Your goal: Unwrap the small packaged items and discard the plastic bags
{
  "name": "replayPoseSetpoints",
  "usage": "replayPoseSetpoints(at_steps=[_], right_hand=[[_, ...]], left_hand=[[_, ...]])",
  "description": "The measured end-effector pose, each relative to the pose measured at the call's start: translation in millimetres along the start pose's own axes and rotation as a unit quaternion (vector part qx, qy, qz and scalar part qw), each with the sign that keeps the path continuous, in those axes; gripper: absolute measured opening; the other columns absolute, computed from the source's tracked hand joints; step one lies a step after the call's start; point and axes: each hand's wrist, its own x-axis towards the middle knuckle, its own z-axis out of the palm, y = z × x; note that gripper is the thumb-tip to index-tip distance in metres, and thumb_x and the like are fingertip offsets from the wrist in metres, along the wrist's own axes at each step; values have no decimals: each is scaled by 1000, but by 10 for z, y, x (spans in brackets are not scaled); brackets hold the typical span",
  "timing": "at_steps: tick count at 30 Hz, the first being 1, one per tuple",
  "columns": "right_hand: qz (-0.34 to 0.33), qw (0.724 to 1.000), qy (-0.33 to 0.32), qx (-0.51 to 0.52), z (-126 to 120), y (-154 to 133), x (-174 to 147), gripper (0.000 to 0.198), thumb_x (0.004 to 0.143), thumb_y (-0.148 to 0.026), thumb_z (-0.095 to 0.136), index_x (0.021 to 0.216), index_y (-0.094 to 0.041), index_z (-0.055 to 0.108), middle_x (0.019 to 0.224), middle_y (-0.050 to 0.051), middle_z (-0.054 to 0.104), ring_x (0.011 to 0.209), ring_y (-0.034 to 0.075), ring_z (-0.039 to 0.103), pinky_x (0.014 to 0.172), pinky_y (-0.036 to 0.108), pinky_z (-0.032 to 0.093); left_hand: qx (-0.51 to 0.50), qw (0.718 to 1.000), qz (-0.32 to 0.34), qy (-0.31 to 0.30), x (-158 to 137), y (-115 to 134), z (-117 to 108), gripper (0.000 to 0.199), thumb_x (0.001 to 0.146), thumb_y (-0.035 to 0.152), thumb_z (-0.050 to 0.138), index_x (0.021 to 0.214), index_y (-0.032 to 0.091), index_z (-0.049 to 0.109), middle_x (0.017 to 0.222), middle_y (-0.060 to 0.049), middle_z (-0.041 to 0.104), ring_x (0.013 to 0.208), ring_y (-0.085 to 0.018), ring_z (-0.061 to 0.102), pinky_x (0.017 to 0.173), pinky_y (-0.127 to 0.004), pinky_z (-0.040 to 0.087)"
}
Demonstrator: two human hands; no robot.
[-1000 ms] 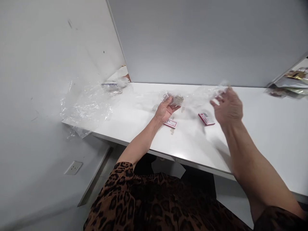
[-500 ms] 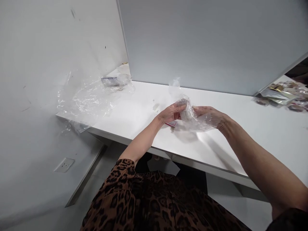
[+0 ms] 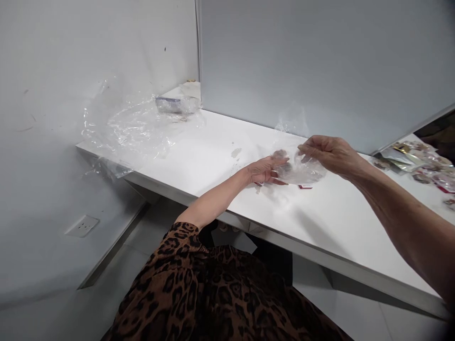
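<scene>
My left hand (image 3: pixel 266 170) and my right hand (image 3: pixel 329 152) meet over the white table (image 3: pixel 213 156), both on a small clear plastic bag (image 3: pixel 300 168). A small dark lump (image 3: pixel 279 155) shows at the bag's left end, by my left fingertips. My right fingers pinch the bag's upper edge, and a loose flap of plastic rises above it. A small red and white box (image 3: pixel 304 186) lies on the table under the bag, mostly hidden.
A large crumpled sheet of clear plastic (image 3: pixel 124 130) covers the table's left end, with a wrapped item (image 3: pixel 174 104) behind it. Grey partition walls stand behind and to the left. Several small packets (image 3: pixel 419 161) lie at the far right. A wall socket (image 3: pixel 82 225) sits low left.
My right hand came in from the right and took hold of the bag beside my left hand. Both hands and the bag then moved to the right as the view swung left.
</scene>
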Motion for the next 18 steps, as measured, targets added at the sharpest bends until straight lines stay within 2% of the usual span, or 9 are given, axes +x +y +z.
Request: replayPoseSetpoints(at_steps=[4, 6, 9, 11, 14, 16, 18], right_hand=[[22, 999, 24, 3, -174, -176, -27, 29, 89, -45, 78, 86, -17, 74, 82, 5, 71, 64, 10, 51, 59, 27, 33], [46, 998, 45, -7, -316, -223, -30, 23, 89, -40, 79, 84, -18, 74, 75, 3, 68, 61, 10, 49, 58, 28, 31], [94, 988, 94, -76, -477, -201, 0, 18, 90, -31, 78, 77, -19, 73, 60, 0, 56, 54, 9, 40, 56, 29, 28], [111, 986, 125, -19, -501, -134, 29, 19, 89, -25, 78, 73, -18, 70, 64, 3, 61, 57, 11, 49, 59, 29, 38], [150, 963, 135, 178, -415, -1, 52, 19, 89, -31, 77, 78, -18, 69, 87, 12, 74, 77, 19, 69, 69, 33, 54], [194, 947, 104, 234, -315, 73, 45, 25, 85, -40, 82, 86, -18, 71, 92, 14, 75, 80, 23, 71, 66, 35, 56], [199, 952, 63, 225, -218, 110, 28, 34, 74, -41, 92, 88, -17, 73, 86, 11, 74, 72, 19, 66, 59, 31, 53]], left_hand=[[-6, 997, 34, 73, 70, 3, -41, 30, 85, 13, 79, 112, 16, 66, 90, -4, 75, 74, -15, 72, 92, -42, 62], [-15, 995, 69, 75, 84, 29, -57, 27, 86, 11, 77, 110, 17, 67, 91, -2, 76, 76, -14, 72, 95, -40, 61], [-26, 990, 126, 54, 63, 80, -56, 36, 85, 12, 79, 117, 22, 68, 98, 0, 76, 84, -13, 73, 103, -39, 57], [-33, 988, 143, 37, 35, 108, -41, 42, 86, 11, 77, 124, 25, 67, 100, 1, 76, 88, -13, 74, 107, -39, 54], [-49, 988, 145, 2, 5, 121, -25, 49, 86, 11, 76, 130, 30, 67, 97, 3, 75, 88, -14, 74, 109, -41, 52], [-61, 989, 133, -10, 8, 108, -27, 50, 87, 10, 75, 131, 32, 66, 93, 4, 74, 86, -14, 74, 109, -42, 52], [-73, 992, 107, 0, 25, 86, -38, 42, 89, 14, 73, 129, 28, 68, 89, 2, 73, 82, -14, 73, 107, -42, 53]])
